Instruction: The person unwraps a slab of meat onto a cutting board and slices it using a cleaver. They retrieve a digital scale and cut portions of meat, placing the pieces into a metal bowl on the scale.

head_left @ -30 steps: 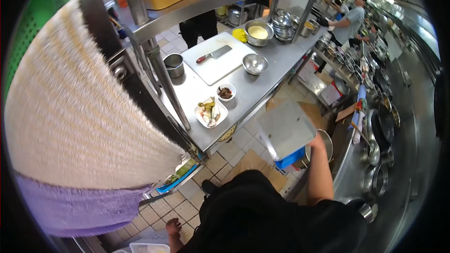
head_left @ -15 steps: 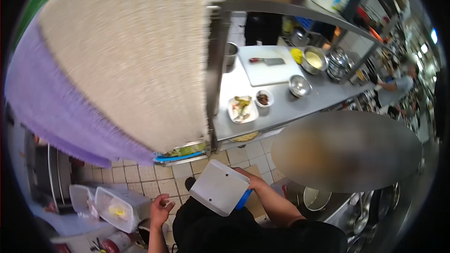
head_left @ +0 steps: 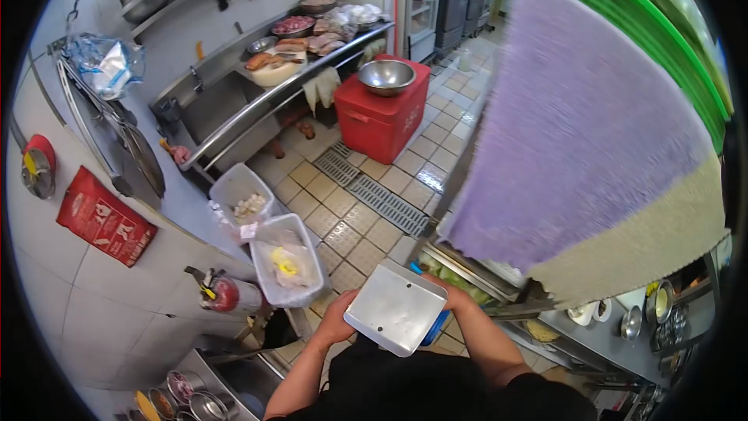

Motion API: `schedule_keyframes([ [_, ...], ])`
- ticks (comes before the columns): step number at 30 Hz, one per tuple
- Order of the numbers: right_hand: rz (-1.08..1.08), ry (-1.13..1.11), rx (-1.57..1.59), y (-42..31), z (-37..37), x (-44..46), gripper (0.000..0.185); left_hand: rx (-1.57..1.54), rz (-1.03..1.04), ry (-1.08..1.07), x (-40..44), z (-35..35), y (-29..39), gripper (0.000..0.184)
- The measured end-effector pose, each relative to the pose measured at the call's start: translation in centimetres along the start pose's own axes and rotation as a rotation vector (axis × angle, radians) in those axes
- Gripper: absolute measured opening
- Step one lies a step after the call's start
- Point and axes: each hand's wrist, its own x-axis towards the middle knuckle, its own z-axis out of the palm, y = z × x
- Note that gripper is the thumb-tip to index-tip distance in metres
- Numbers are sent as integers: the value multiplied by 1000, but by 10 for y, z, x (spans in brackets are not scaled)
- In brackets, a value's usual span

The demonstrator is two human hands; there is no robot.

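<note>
A shallow, square silver-grey metal tray [head_left: 396,308] with raised edges and two small dark holes is in front of my body. My right hand [head_left: 458,296] grips its right edge, the fingers hidden behind it. Something blue [head_left: 436,329] shows under the tray on that side; its kind is unclear. At the left edge, my left hand [head_left: 336,321] is closed on the tray, its fingertips out of sight. Just beyond my left hand stands a clear plastic bin [head_left: 290,292] with a liner and something yellow inside.
A second bin [head_left: 248,179] holds pale pieces. Ahead, a red cooler box [head_left: 382,129] carries a steel bowl [head_left: 387,76]. The sink counter [head_left: 210,140] runs along the left, with meat at its far end. Towels [head_left: 576,125] hang at right. A fire extinguisher [head_left: 234,296] is at left.
My view has swung left from the prep counter to the sink side. My left hand, apart and open before, has come to the tray's left edge. My right hand keeps its hold.
</note>
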Motion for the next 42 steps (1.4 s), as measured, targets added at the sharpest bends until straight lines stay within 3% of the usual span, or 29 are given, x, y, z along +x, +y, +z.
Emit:
schedule_keyframes([
  [2, -116, -173, -156, -1, 1, 69, 46, 81, 41, -16, -1, -36, -29, 63],
  [5, -201, -274, -27, -26, 5, 168, 44, -41, -118, 65, 13, -87, -51, 74],
  [8, -254, -379, -76, -69, 0, 250, 41, -279, 8, 111, 35, -144, -60, 76],
  [9, -95, -428, -77, -92, 0, 274, 39, -479, -115, 106, 47, -164, -43, 74],
  [10, -95, -437, -70, -93, -2, 297, 39, -479, -123, 114, 58, -179, -37, 74],
  [12, -186, -505, -23, -92, -8, 343, 40, -715, -413, 237, 84, -210, -27, 69],
  [13, -124, -604, -31, -89, -11, 371, 42, -748, -464, 249, 97, -223, -14, 75],
  [14, -132, -612, -29, -85, -15, 393, 42, -743, -464, 259, 109, -232, -17, 75],
  [16, -277, -584, 15, -94, -21, 435, 40, -389, -43, 310, 139, -252, -22, 84],
  [20, -302, -694, -5, -59, -48, 527, 37, -247, -31, 294, 209, -295, -35, 93],
  [22, -105, -870, -106, -29, -70, 581, 36, -488, -217, 339, 252, -311, -68, 92],
  [23, 57, -824, 114, -16, -78, 603, 36, -562, -236, 372, 272, -317, -75, 88],
  [24, -69, -862, 40, 4, -92, 631, 41, -568, -221, 366, 295, -325, -79, 83],
  [26, -74, -714, 256, 14, -116, 670, 34, -546, -208, 377, 345, -343, -91, 82],
  [27, -82, -888, 299, 9, -129, 700, 32, -524, -203, 388, 366, -350, -98, 81],
  [32, -42, -940, 216, 5, -196, 805, 36, -246, -28, 489, 465, -402, -119, 79],
  [33, -225, -830, 187, 0, -205, 823, 41, -706, -101, 720, 498, -402, -73, 61],
  [34, -404, -717, 157, -21, -215, 838, 49, -687, -137, 679, 516, -415, -77, 60],
  [35, -272, -790, 77, -42, -234, 853, 52, -645, -154, 647, 529, -428, -82, 60],
  [39, -310, -925, -57, -59, -267, 934, 49, -537, -142, 638, 572, -464, -96, 57],
  [40, -185, -907, -134, -63, -273, 948, 45, -516, -136, 649, 584, -475, -99, 57],
  [42, -196, -924, -148, -73, -286, 985, 40, -463, -126, 681, 611, -499, -104, 56],
])
